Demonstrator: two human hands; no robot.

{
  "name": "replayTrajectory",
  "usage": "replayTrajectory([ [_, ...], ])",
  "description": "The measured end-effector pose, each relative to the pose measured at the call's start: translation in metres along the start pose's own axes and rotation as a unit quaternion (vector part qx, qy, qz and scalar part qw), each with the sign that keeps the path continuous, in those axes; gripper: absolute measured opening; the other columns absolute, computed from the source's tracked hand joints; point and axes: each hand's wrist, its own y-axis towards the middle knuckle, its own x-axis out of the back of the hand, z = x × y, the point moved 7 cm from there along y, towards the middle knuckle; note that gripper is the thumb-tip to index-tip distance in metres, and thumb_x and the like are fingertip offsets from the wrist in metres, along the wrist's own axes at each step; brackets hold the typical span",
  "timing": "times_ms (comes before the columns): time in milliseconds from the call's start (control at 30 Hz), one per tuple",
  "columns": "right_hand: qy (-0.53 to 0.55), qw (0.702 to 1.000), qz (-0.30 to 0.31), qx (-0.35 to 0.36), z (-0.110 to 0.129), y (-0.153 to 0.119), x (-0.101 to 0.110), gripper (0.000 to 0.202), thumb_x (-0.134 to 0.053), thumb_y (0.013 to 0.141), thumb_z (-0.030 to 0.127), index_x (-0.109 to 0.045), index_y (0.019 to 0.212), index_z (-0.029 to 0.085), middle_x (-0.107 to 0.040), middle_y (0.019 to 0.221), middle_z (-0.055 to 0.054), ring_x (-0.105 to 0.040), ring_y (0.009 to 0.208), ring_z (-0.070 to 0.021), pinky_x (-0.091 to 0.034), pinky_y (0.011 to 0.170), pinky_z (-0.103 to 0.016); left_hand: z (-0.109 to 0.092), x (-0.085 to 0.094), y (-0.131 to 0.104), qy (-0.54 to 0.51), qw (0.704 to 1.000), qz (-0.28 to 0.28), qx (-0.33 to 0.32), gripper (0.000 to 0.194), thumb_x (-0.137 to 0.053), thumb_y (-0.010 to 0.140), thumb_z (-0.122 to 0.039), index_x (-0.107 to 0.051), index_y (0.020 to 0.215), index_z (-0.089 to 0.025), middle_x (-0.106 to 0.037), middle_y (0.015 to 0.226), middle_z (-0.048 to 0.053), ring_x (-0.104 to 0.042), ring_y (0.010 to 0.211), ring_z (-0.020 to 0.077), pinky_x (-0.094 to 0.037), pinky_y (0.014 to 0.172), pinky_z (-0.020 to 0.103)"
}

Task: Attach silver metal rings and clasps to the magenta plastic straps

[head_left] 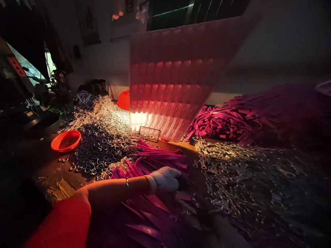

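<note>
My left hand [165, 179], in a white knitted glove, reaches across the bench with its thumb on top and its fingers curled down into shadow. What lies in those fingers is hidden. Flat magenta straps [161, 156] lie just beyond it, and more magenta straps [150, 230] spread below the forearm. Close to the left fingertips, my right hand [187, 206] is dim and smeared by motion, so its fingers do not show clearly.
Many metal rings [103, 148] are heaped at left, beside an orange-red bowl [66, 141]. Behind them stands another red bowl [123, 100]. A translucent ribbed sheet [165, 75] rises mid-bench. Metal clasps [232, 172] and a magenta strap pile [224, 119] lie at right.
</note>
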Motion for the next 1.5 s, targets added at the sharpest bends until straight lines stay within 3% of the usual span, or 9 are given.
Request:
replayTrajectory([
  [167, 0.0, 0.997, 0.055, 0.048, 0.057, 0.019, -0.01, 0.042, -0.044, 0.075, 0.011, -0.069, 0.106, 0.021, -0.073, 0.087, -0.006, -0.066, 0.08, -0.0216, -0.041, 0.065, -0.028, 0.028, 0.02, -0.077, -0.242, 0.964, 0.003, 0.11, 0.03, -0.069, 0.079, -0.046, -0.064, 0.083, -0.017, -0.049, 0.053, -0.005, -0.033, 0.035, 0.0056, -0.022, 0.035, 0.019],
  [333, -0.097, 0.988, 0.1, 0.06, 0.092, 0.025, -0.012, 0.021, -0.049, 0.076, 0.008, -0.065, 0.083, 0.017, -0.068, 0.077, -0.006, -0.058, 0.068, -0.0172, -0.028, 0.059, -0.028, 0.029, 0.024, -0.102, -0.244, 0.965, -0.021, 0.099, 0.039, -0.07, 0.077, -0.051, -0.051, 0.071, -0.018, -0.041, 0.055, -0.008, -0.031, 0.039, 0.0035, -0.026, 0.038, 0.019],
  [467, -0.153, 0.976, 0.142, 0.058, 0.1, 0.024, -0.01, 0.021, -0.049, 0.077, 0.005, -0.066, 0.086, 0.016, -0.068, 0.084, -0.01, -0.059, 0.071, -0.018, -0.028, 0.06, -0.03, 0.014, 0.027, -0.1, -0.025, 0.999, -0.03, -0.02, 0.034, -0.058, 0.087, -0.046, -0.054, 0.07, -0.017, -0.047, 0.055, -0.003, -0.038, 0.048, 0.0083, -0.029, 0.045, 0.022],
  [600, -0.154, 0.978, 0.135, 0.042, 0.095, 0.022, -0.009, 0.022, -0.048, 0.079, 0.006, -0.065, 0.089, 0.015, -0.068, 0.089, -0.011, -0.061, 0.077, -0.02, -0.033, 0.064, -0.03, 0.008, 0.024, -0.092, 0.15, 0.98, -0.019, -0.132, 0.017, -0.053, 0.086, -0.023, -0.064, 0.076, -0.014, -0.063, 0.072, 0.003, -0.049, 0.065, 0.013, -0.036, 0.06, 0.025],
  [700, -0.139, 0.977, 0.162, 0.025, 0.091, 0.021, -0.012, 0.026, -0.046, 0.08, 0.004, -0.064, 0.094, 0.015, -0.068, 0.098, -0.012, -0.063, 0.086, -0.0213, -0.039, 0.07, -0.029, 0.024, 0.022, -0.081, 0.089, 0.991, 0.017, -0.095, 0.021, -0.051, 0.087, -0.024, -0.068, 0.081, -0.012, -0.067, 0.076, 0.005, -0.053, 0.068, 0.0144, -0.041, 0.063, 0.025],
  [900, -0.149, 0.957, 0.25, -0.024, 0.078, 0.025, -0.017, 0.025, -0.052, 0.078, 0.009, -0.062, 0.1, 0.016, -0.072, 0.091, -0.011, -0.069, 0.087, -0.0232, -0.043, 0.068, -0.028, 0.034, 0.024, -0.079, 0.146, 0.984, -0.034, -0.094, 0.023, -0.05, 0.085, -0.022, -0.069, 0.075, -0.013, -0.067, 0.071, 0.006, -0.055, 0.067, 0.0157, -0.039, 0.062, 0.026],
  [1167, -0.163, 0.936, 0.279, 0.136, 0.101, 0.023, -0.017, 0.017, -0.049, 0.088, 0.018, -0.061, 0.099, 0.012, -0.072, 0.084, -0.014, -0.072, 0.079, -0.0278, -0.048, 0.06, -0.032, 0.034, 0.023, -0.071, 0.174, 0.977, -0.009, -0.126, 0.024, -0.046, 0.082, -0.02, -0.067, 0.069, -0.015, -0.067, 0.068, 0.005, -0.053, 0.063, 0.0165, -0.039, 0.06, 0.027],
  [1367, -0.151, 0.964, 0.206, 0.067, 0.081, 0.03, -0.011, 0.021, -0.049, 0.088, 0.018, -0.06, 0.105, 0.013, -0.071, 0.094, -0.014, -0.068, 0.084, -0.0259, -0.048, 0.068, -0.032, 0.005, 0.026, -0.072, 0.136, 0.984, -0.005, -0.115, 0.021, -0.055, 0.084, -0.027, -0.07, 0.074, -0.017, -0.066, 0.067, 0.003, -0.054, 0.063, 0.0153, -0.041, 0.059, 0.025],
  [1500, -0.162, 0.975, 0.149, 0.035, 0.076, 0.03, -0.002, 0.023, -0.045, 0.09, 0.014, -0.061, 0.107, 0.014, -0.068, 0.102, -0.015, -0.065, 0.092, -0.0255, -0.047, 0.075, -0.033, 0.009, 0.022, -0.081, 0.022, 0.998, -0.045, -0.036, 0.028, -0.059, 0.085, -0.04, -0.062, 0.068, -0.018, -0.05, 0.053, -0.002, -0.038, 0.045, 0.0094, -0.029, 0.044, 0.021],
])
